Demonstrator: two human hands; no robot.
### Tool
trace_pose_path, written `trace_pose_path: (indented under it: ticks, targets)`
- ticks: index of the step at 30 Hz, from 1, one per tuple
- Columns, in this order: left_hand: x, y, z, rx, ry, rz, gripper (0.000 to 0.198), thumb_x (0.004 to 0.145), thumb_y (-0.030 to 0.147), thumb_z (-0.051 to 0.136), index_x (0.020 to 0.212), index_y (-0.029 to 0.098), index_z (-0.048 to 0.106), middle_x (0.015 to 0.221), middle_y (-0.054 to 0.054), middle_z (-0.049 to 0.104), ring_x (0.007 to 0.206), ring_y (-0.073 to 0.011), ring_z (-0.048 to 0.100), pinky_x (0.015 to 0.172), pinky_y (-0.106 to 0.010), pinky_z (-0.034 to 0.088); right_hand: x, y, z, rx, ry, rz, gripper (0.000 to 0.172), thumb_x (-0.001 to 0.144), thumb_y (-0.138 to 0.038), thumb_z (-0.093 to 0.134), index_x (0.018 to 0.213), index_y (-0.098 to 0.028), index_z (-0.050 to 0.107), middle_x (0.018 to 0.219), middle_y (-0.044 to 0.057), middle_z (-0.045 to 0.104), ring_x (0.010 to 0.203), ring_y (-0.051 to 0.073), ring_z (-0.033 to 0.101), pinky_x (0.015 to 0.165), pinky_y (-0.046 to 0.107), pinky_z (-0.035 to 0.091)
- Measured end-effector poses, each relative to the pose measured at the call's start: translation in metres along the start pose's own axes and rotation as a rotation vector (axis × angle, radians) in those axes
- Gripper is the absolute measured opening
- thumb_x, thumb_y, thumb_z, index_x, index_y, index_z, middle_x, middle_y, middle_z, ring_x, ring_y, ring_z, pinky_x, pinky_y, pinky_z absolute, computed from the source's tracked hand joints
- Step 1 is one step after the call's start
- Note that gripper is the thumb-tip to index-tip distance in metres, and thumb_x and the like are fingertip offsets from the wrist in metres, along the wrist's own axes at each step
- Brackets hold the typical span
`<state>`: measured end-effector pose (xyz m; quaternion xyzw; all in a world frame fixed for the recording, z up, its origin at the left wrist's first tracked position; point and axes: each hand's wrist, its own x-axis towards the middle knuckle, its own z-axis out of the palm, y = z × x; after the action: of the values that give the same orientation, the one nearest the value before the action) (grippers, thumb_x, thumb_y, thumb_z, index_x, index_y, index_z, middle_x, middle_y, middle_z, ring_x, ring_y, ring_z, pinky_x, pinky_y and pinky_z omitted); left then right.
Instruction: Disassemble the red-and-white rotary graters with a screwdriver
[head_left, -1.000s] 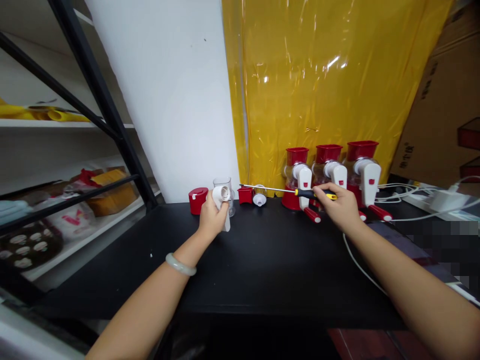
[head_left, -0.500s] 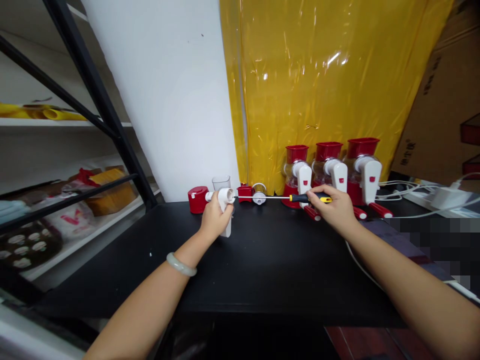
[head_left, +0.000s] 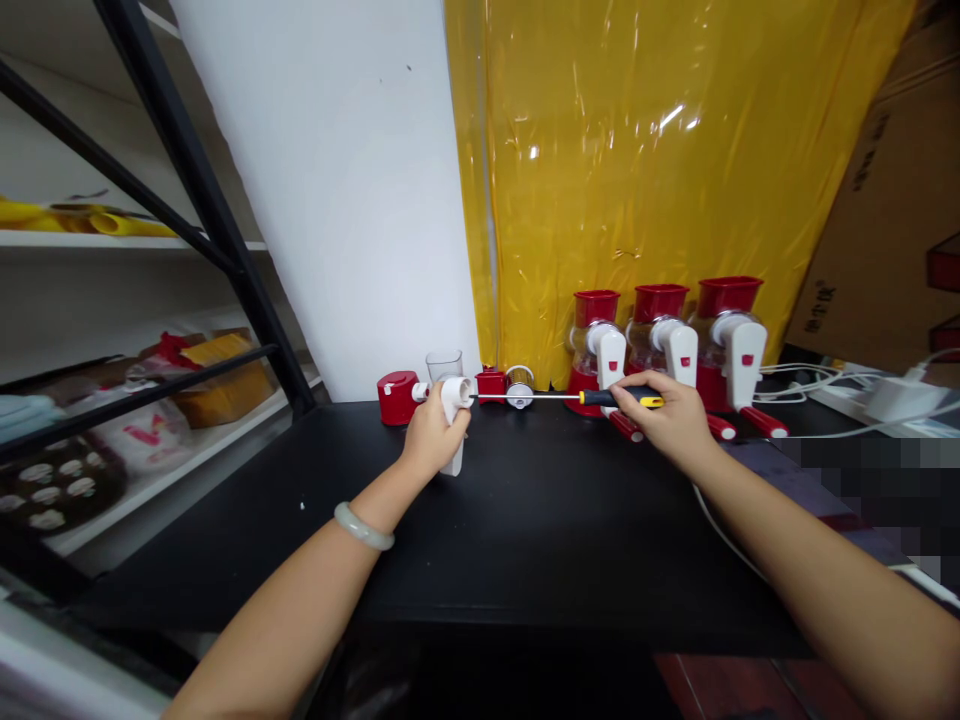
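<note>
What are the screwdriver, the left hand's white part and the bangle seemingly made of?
Screwdriver shaft: likely metal, thin with silvery shine. Its handle: probably plastic, perhaps rubbery, black and yellow. White part: seemingly moulded plastic, smooth and evenly white. Bangle: pale and glossy; stone, glass or plastic, can't tell.

Left forearm (head_left: 292, 590): in from 7 o'clock, aimed at 1 | left hand (head_left: 427, 435): closed in a grip, thumb (head_left: 457, 428) toward 3 o'clock | right forearm (head_left: 810, 545): in from 4, aimed at 10 | right hand (head_left: 671, 415): pinching toward 9 | hands well apart
</note>
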<state>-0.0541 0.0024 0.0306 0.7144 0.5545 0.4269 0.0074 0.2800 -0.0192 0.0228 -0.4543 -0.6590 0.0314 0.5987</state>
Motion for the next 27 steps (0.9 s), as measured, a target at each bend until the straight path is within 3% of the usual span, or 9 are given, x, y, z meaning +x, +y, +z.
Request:
trace_pose_path:
  ticks: [3, 6, 11, 15, 19, 27]
  targets:
    - [0.0002, 0.0016, -0.0006, 0.035, -0.02, -0.022, 0.031, 0.085, 0.028, 0.056, 0.115, 0.018, 0.059, 0.083, -0.007, 0.071, 0.083, -0.0276, 0.072, 0.074, -0.034, 0.051, 0.0008, 0.0008, 0.0005, 0.04, -0.026, 0.015, 0.034, 0.078, -0.052, 0.074, 0.088, -0.02, 0.072, 0.085, 0.006, 0.074, 0.075, 0.021, 0.069, 0.072, 0.034, 0.056]
    - [0.0005, 0.0029, -0.0008, 0.052, -0.042, -0.049, 0.032, 0.085, 0.028, 0.056, 0.115, 0.018, 0.06, 0.082, -0.007, 0.071, 0.082, -0.0288, 0.072, 0.073, -0.035, 0.051, 0.0013, 0.0022, 0.0024, 0.13, -0.023, 0.07, 0.045, 0.073, -0.055, 0.079, 0.102, -0.021, 0.07, 0.089, 0.006, 0.072, 0.08, 0.021, 0.069, 0.075, 0.036, 0.057]
    - [0.0014, 0.0034, -0.0018, 0.036, -0.083, -0.089, 0.032, 0.085, 0.027, 0.055, 0.115, 0.02, 0.059, 0.077, -0.005, 0.071, 0.077, -0.0281, 0.073, 0.072, -0.034, 0.051, 0.0008, 0.006, 0.0049, 0.24, -0.101, 0.166, 0.054, 0.077, -0.065, 0.073, 0.107, -0.021, 0.066, 0.089, 0.005, 0.071, 0.074, 0.018, 0.067, 0.063, 0.03, 0.055]
    - [0.0023, 0.0006, -0.0004, 0.029, -0.117, -0.111, 0.029, 0.085, 0.026, 0.055, 0.114, 0.02, 0.059, 0.075, -0.005, 0.07, 0.073, -0.027, 0.072, 0.072, -0.034, 0.051, -0.0011, 0.0072, 0.0054, 0.249, -0.199, 0.299, 0.058, 0.089, -0.074, 0.049, 0.106, -0.021, 0.062, 0.065, 0.0, 0.065, 0.048, 0.014, 0.058, 0.042, 0.025, 0.042]
    - [0.0017, -0.0026, 0.0029, 0.049, -0.131, -0.08, 0.027, 0.084, 0.026, 0.057, 0.111, 0.02, 0.06, 0.078, -0.006, 0.071, 0.072, -0.0262, 0.072, 0.071, -0.034, 0.052, -0.001, 0.0066, 0.0053, 0.178, -0.158, 0.278, 0.054, 0.085, -0.074, 0.056, 0.09, -0.021, 0.059, 0.051, -0.005, 0.054, 0.039, 0.011, 0.049, 0.039, 0.023, 0.038]
    - [0.0021, -0.0001, 0.0002, 0.07, -0.161, -0.111, 0.029, 0.085, 0.026, 0.055, 0.114, 0.02, 0.059, 0.076, -0.005, 0.071, 0.071, -0.0269, 0.072, 0.069, -0.034, 0.051, 0.0005, 0.006, 0.0062, 0.261, -0.173, 0.269, 0.052, 0.08, -0.07, 0.066, 0.096, -0.021, 0.057, 0.059, -0.003, 0.059, 0.041, 0.011, 0.051, 0.036, 0.022, 0.037]
